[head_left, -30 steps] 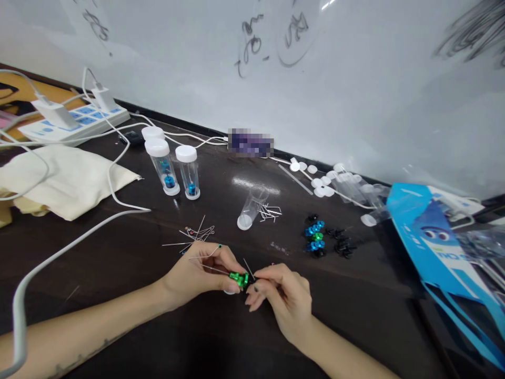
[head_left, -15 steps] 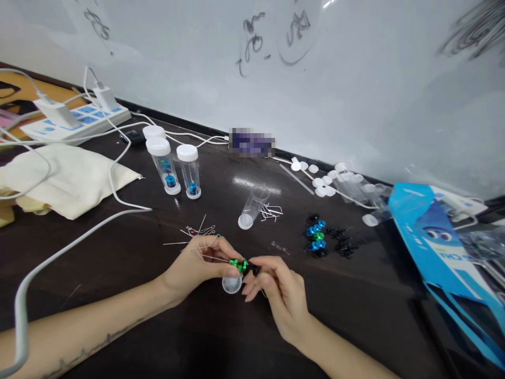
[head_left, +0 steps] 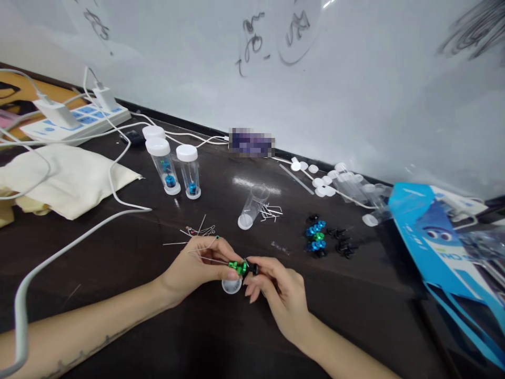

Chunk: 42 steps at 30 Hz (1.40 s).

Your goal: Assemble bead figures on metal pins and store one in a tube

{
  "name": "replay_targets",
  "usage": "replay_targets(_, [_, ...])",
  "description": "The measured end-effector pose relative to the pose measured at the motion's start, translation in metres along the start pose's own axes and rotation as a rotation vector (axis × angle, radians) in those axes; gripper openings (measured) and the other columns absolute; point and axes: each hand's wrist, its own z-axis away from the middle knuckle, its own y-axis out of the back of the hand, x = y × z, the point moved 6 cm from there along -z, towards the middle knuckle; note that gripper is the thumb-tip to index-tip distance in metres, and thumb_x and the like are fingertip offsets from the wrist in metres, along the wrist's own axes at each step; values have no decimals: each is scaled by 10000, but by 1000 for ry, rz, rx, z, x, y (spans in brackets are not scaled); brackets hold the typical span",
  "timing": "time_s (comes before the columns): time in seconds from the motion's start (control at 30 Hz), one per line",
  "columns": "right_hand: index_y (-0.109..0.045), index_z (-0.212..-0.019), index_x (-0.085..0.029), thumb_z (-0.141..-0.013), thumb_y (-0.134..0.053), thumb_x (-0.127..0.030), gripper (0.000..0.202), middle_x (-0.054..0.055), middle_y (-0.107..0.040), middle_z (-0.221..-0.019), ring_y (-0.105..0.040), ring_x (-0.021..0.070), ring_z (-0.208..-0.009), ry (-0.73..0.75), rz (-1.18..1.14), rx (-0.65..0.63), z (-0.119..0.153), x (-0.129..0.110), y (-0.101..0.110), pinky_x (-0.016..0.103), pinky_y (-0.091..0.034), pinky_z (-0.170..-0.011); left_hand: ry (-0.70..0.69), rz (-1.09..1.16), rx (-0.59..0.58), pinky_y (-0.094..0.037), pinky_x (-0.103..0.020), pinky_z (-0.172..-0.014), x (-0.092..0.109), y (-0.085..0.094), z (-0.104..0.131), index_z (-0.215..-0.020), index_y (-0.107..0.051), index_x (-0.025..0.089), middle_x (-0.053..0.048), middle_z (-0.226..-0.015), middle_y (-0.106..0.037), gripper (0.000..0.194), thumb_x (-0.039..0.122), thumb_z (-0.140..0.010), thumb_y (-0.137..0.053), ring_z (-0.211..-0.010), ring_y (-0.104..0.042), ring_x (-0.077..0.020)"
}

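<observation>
My left hand (head_left: 205,261) pinches a small green metal part (head_left: 238,267), from which a thin wire runs back over the palm. A black piece (head_left: 251,269) sits at the right end of the green part. The fingers of my right hand (head_left: 282,289) are closed round that black piece. Just below the fingertips is a round white cap (head_left: 231,286), partly covered. Thin wires (head_left: 201,230) lie behind my left hand. Farther back, a clear tube (head_left: 254,204) lies beside bent metal pins (head_left: 270,212).
Capped tubes (head_left: 191,171) stand at the back left near white cables and a power strip (head_left: 82,118). Blue and green parts (head_left: 316,237) with black pieces lie to the right. White discs (head_left: 324,185) and a blue package (head_left: 430,237) are farther right.
The fingers of my right hand have shifted slightly and curl in more at the black piece. My left hand has barely moved.
</observation>
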Motion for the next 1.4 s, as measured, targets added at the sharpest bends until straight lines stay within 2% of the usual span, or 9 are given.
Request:
replay_targets(0.3, [-661,-917,-151,-1016,-393,-382,368,16,-649,-605,-591,111,-462,23,24,-76,-1,0,-2,218,-494,-464,8,9,-43,-548,-218,-638,-6,-4,3,-737,-754,145,-35,-744,-749,208,72,-577,-864,-695,-689,-147])
replay_targets(0.4, [-665,-1088,-154,-1012,-346,-472,456,24,-644,-628,-606,131,-511,20,-10,-61,1,1,-1,248,-509,-505,20,60,-12,-553,-221,-628,-8,-4,4,-713,-742,141,-30,-725,-745,198,89,-571,-871,-676,-694,-149])
replay_targets(0.53, [-505,-1357,-210,-980,-337,-563,543,65,-660,-858,-638,156,-615,10,-141,36,2,3,5,279,-534,-521,4,101,68,-569,-246,-672,-5,2,3,-730,-735,144,-28,-740,-746,190,113,-596,-865,-684,-704,-155])
replay_targets(0.63, [-579,-1285,-197,-981,-339,-557,529,88,-663,-902,-638,168,-647,57,-146,15,2,-1,5,295,-533,-535,-5,127,97,-562,-222,-648,-5,5,2,-730,-733,142,-15,-715,-736,186,114,-601,-864,-644,-686,-128])
replay_targets(0.77, [-705,-934,-159,-986,-302,-559,571,72,-649,-721,-619,177,-604,93,-51,-22,1,-5,3,322,-523,-573,-19,117,60,-557,-210,-644,-4,3,2,-725,-743,150,-20,-731,-745,197,94,-585,-869,-669,-692,-132])
replay_targets(0.97, [-542,-1310,-207,-977,-331,-572,537,64,-653,-846,-618,147,-559,44,-129,61,5,0,7,272,-509,-474,-35,90,44,-567,-238,-651,-2,1,2,-729,-751,154,-26,-737,-750,191,92,-590,-864,-676,-705,-154])
replay_targets(1.1, [-681,-1092,-159,-986,-288,-569,577,63,-651,-712,-611,160,-543,54,-80,14,5,0,5,284,-506,-486,-40,78,47,-569,-239,-645,-2,1,2,-716,-751,153,-35,-738,-755,194,94,-577,-873,-676,-705,-157])
replay_targets(1.27, [-564,-1278,-200,-972,-321,-587,550,59,-651,-822,-598,139,-522,26,-130,78,5,2,8,267,-498,-454,-53,54,25,-565,-223,-658,-2,0,3,-737,-765,169,-29,-737,-756,190,81,-598,-861,-693,-711,-153])
replay_targets(1.4, [-665,-1098,-168,-997,-291,-545,541,31,-635,-611,-577,138,-471,58,-107,29,6,-1,5,255,-478,-449,-82,44,26,-561,-218,-672,0,1,4,-748,-769,184,-22,-753,-755,198,74,-608,-856,-712,-710,-148])
